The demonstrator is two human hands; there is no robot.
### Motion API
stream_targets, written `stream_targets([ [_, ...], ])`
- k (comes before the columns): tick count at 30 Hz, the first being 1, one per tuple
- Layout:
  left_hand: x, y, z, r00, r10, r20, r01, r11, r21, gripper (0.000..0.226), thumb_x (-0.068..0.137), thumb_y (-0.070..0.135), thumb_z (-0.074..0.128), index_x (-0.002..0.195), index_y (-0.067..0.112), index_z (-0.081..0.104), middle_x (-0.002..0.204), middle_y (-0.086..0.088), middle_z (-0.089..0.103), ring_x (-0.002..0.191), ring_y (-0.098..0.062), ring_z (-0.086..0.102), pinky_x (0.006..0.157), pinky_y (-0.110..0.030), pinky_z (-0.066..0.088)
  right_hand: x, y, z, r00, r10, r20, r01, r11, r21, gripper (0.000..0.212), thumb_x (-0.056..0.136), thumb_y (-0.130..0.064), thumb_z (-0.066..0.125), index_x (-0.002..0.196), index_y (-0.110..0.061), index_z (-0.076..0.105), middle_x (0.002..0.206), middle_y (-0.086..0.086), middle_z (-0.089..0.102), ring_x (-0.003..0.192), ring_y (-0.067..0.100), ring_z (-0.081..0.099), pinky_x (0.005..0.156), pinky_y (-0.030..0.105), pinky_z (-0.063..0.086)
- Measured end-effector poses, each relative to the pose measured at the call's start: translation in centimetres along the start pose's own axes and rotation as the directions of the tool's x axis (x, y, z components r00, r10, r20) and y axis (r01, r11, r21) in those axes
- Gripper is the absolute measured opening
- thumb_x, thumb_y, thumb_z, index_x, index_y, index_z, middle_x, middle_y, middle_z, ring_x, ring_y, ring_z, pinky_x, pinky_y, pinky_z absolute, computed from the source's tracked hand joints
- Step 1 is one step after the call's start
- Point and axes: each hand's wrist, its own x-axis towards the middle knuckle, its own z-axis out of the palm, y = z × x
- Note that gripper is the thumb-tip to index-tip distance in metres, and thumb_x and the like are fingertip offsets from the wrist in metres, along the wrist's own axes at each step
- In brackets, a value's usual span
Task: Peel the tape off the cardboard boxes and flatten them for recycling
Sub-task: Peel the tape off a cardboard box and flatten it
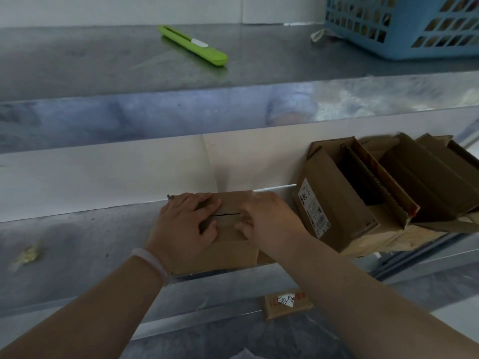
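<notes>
A small closed cardboard box (228, 248) sits on the lower metal shelf (77, 244). A dark slit shows along the seam between its top flaps. My left hand (185, 224) lies on the left half of the top, with its fingers curled at the seam and its thumb over the near flap. My right hand (268, 220) covers the right half, and its fingertips are bent down at the same seam. The right hand is blurred. Tape on the box cannot be made out.
A green box cutter (193, 45) lies on the upper shelf beside a blue plastic basket (404, 24). Several opened cardboard boxes (375, 193) lean together right of the small box. Another labelled carton (286, 303) lies on the level below. A yellowish scrap (27, 255) lies at the left.
</notes>
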Motion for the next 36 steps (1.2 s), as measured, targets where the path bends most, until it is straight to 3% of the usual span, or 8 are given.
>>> stream_targets([
  [6, 0.0, 0.0, -0.1, 1.000, 0.000, 0.002, 0.000, 1.000, -0.001, 0.054, 0.084, 0.054, 0.035, 0.128, 0.033, 0.060, 0.132, 0.010, 0.055, 0.120, -0.020, 0.050, 0.103, -0.041, 0.039, -0.4, 0.8, 0.3, 0.961, 0.264, -0.075, -0.223, 0.911, 0.347, 0.011, 0.092, -0.022, 0.061, 0.096, -0.025, 0.071, 0.096, -0.009, 0.068, 0.091, 0.006, 0.060, 0.086, 0.023, 0.048],
  [8, 0.0, 0.0, -0.1, 1.000, -0.004, 0.010, 0.004, 1.000, 0.001, 0.055, 0.084, 0.054, 0.034, 0.129, 0.034, 0.059, 0.134, 0.011, 0.054, 0.122, -0.018, 0.048, 0.104, -0.041, 0.038, -0.5, 1.5, -0.1, 0.877, 0.479, 0.042, -0.376, 0.629, 0.680, 0.011, 0.088, -0.018, 0.068, 0.090, -0.029, 0.069, 0.087, -0.013, 0.070, 0.081, 0.000, 0.065, 0.077, 0.015, 0.052],
  [11, 0.0, 0.1, -0.2, 1.000, -0.007, 0.018, 0.007, 1.000, 0.006, 0.056, 0.084, 0.055, 0.033, 0.130, 0.035, 0.058, 0.135, 0.012, 0.053, 0.122, -0.017, 0.047, 0.104, -0.041, 0.037, -0.5, 2.5, -0.2, 0.746, 0.542, 0.388, -0.418, -0.074, 0.906, 0.020, 0.089, -0.001, 0.064, 0.101, -0.017, 0.063, 0.097, 0.009, 0.071, 0.085, 0.018, 0.070, 0.063, 0.025, 0.058],
  [14, 0.1, 0.2, -0.3, 1.000, 0.000, 0.027, -0.001, 1.000, 0.017, 0.057, 0.084, 0.054, 0.033, 0.130, 0.033, 0.058, 0.134, 0.011, 0.053, 0.121, -0.018, 0.048, 0.103, -0.042, 0.038, -0.9, 3.3, 0.3, 0.689, 0.470, 0.552, -0.452, -0.316, 0.834, 0.022, 0.090, 0.003, 0.061, 0.107, -0.009, 0.059, 0.092, 0.014, 0.070, 0.078, 0.021, 0.068, 0.055, 0.026, 0.058],
  [18, 0.1, 0.3, -0.5, 0.999, 0.008, 0.032, -0.008, 1.000, 0.022, 0.058, 0.084, 0.054, 0.031, 0.131, 0.032, 0.057, 0.134, 0.009, 0.053, 0.122, -0.019, 0.048, 0.103, -0.042, 0.039, -1.3, 4.0, 1.2, 0.709, 0.417, 0.569, -0.518, -0.238, 0.821, 0.023, 0.089, 0.001, 0.064, 0.109, -0.009, 0.061, 0.089, 0.008, 0.073, 0.078, 0.017, 0.070, 0.059, 0.026, 0.058],
  [23, 0.1, 0.4, -0.5, 1.000, 0.012, 0.006, -0.012, 1.000, 0.015, 0.056, 0.084, 0.052, 0.035, 0.128, 0.029, 0.061, 0.131, 0.006, 0.057, 0.118, -0.021, 0.051, 0.100, -0.042, 0.041, -0.7, 3.2, 1.5, 0.760, 0.551, 0.344, -0.588, 0.360, 0.724, 0.023, 0.087, -0.003, 0.060, 0.094, -0.022, 0.070, 0.096, 0.001, 0.073, 0.091, 0.015, 0.068, 0.081, 0.033, 0.058],
  [29, 0.1, 0.4, -0.4, 1.000, -0.013, -0.004, 0.013, 1.000, -0.001, 0.055, 0.083, 0.052, 0.036, 0.126, 0.030, 0.062, 0.131, 0.007, 0.057, 0.118, -0.020, 0.052, 0.101, -0.044, 0.041, -0.6, 2.2, 1.1, 0.841, 0.501, 0.205, -0.513, 0.619, 0.595, 0.023, 0.078, -0.049, 0.073, 0.087, -0.029, 0.066, 0.083, -0.015, 0.065, 0.080, 0.001, 0.061, 0.069, 0.017, 0.050],
  [36, 0.1, 0.6, -0.7, 1.000, -0.008, 0.016, 0.008, 1.000, 0.004, 0.058, 0.082, 0.053, 0.033, 0.128, 0.029, 0.061, 0.133, 0.007, 0.056, 0.119, -0.021, 0.051, 0.102, -0.043, 0.039, -0.8, 2.6, 1.8, 0.827, 0.548, 0.129, -0.493, 0.595, 0.635, 0.010, 0.082, -0.035, 0.074, 0.081, -0.032, 0.064, 0.085, -0.015, 0.066, 0.085, 0.003, 0.063, 0.078, 0.022, 0.052],
])
